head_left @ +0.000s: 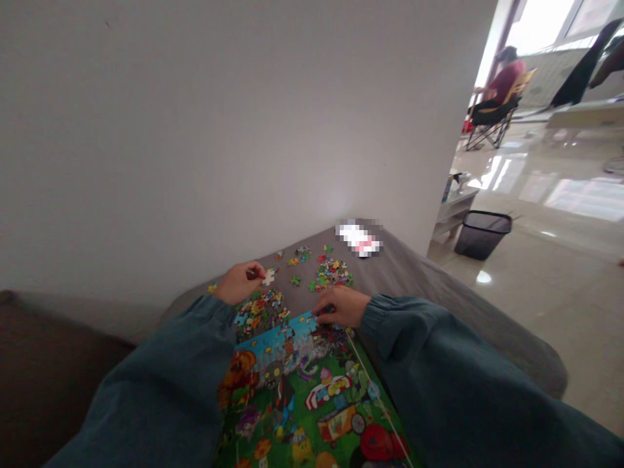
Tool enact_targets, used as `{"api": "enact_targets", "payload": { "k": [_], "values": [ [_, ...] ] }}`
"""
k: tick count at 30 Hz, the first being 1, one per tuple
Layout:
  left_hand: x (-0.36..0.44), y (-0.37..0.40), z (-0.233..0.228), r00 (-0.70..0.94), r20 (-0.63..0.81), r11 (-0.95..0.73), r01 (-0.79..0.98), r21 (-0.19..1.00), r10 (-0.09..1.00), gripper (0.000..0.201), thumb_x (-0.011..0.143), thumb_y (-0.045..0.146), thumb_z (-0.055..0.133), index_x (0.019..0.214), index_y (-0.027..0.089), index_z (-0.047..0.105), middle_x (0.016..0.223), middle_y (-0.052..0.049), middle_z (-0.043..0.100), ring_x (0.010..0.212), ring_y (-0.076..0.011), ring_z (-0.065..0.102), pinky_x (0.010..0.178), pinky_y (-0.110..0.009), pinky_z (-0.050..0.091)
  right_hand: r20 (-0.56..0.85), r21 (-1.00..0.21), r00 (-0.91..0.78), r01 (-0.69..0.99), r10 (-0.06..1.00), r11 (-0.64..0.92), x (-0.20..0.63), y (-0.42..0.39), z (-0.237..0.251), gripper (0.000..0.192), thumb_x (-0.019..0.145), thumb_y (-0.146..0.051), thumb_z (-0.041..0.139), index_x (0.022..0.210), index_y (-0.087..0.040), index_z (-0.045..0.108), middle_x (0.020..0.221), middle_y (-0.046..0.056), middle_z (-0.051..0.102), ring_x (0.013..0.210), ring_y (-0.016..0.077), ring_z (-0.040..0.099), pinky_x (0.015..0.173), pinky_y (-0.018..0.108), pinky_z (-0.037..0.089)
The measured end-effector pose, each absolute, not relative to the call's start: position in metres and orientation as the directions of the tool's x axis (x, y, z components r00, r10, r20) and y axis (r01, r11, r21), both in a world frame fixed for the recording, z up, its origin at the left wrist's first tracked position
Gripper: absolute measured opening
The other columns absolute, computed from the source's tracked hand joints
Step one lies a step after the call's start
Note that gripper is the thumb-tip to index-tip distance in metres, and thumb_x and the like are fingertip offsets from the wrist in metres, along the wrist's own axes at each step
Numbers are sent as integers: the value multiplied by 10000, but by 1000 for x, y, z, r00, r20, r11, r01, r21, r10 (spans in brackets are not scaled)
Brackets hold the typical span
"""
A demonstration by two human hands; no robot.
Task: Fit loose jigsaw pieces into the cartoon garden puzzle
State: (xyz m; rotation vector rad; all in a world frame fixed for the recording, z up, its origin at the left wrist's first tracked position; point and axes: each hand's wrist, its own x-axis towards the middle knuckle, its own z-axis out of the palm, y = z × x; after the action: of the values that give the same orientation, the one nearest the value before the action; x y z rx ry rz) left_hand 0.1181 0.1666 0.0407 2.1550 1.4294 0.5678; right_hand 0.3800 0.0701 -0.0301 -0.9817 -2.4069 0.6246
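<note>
A pale jigsaw piece (269,277) is pinched between the thumb and finger of my left hand (240,282), just above the grey cloth. Below that hand lies a heap of loose colourful pieces (263,309). My right hand (341,307) rests at the top right of the jigsaw puzzle (292,383), its fingers bent together at the blue upper edge. Whatever those fingers hold, if anything, is too small to make out. The puzzle shows cartoon figures on green, with joined pieces along its top. A second heap of pieces (334,272) sits beyond my right hand.
A lit, blurred-out phone (359,239) lies at the far corner of the grey cloth surface (439,292). The white wall (244,130) stands right behind it. On the floor to the right is a black waste bin (482,235). A person (507,78) sits in a chair far off.
</note>
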Motion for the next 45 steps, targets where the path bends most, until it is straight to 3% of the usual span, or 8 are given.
{"api": "enact_targets", "payload": {
  "k": [6,11,19,31,33,37,41,45],
  "values": [
    [103,137,62,356,62,-286,624,727,933,260,587,361,668,637,195,476,624,45,549,589,-106,543,575,-217,443,336,-494,-626,519,704,698,379,66,-31,289,762,-364,710,993,-193,738,947,81,668,935,211,548,886,335,402],
    [92,98,73,227,-42,-20,267,963,973,406,563,398,811,621,185,470,770,25,592,591,-76,521,568,-208,480,331,-462,-624,547,708,698,375,63,-35,275,755,-408,718,959,-227,749,938,71,643,942,223,493,882,374,383],
    [73,41,59,123,-189,198,-66,978,974,354,533,224,836,597,199,489,1009,0,662,546,-71,488,522,-234,504,331,-453,-592,584,735,674,363,55,-38,256,804,-396,674,994,-237,737,974,64,627,958,222,474,887,380,370],
    [57,29,23,108,-99,85,126,988,989,371,686,491,725,893,207,605,672,29,608,538,-93,491,499,-198,411,322,-447,-591,593,739,670,362,51,-33,281,810,-355,673,1028,-182,713,958,72,627,942,210,505,899,374,396],
    [54,26,21,179,-53,-16,365,931,982,369,771,549,604,892,202,640,652,14,617,588,-130,538,543,-228,433,316,-437,-596,599,738,671,363,50,-33,245,817,-346,666,1000,-193,726,953,73,625,943,212,505,906,381,395],
    [53,19,15,351,-39,-263,767,585,936,384,824,545,510,878,224,715,806,-21,691,741,-185,615,708,-287,466,306,-422,-602,608,737,672,364,50,-32,236,823,-352,658,992,-205,734,948,75,624,932,212,504,888,381,407],
    [54,16,9,437,-44,-396,850,346,899,393,804,552,550,978,246,725,828,-31,670,766,-197,621,710,-299,467,306,-414,-592,622,745,664,364,49,-30,210,829,-355,651,945,-209,747,908,69,636,909,205,511,852,362,419],
    [55,16,3,449,-32,-428,870,243,893,390,797,527,593,1028,238,718,868,-42,660,824,-205,622,743,-305,472,287,-381,-593,650,752,658,363,46,-24,208,836,-361,639,916,-210,756,885,66,646,884,201,517,834,354,424]
  ]
}}
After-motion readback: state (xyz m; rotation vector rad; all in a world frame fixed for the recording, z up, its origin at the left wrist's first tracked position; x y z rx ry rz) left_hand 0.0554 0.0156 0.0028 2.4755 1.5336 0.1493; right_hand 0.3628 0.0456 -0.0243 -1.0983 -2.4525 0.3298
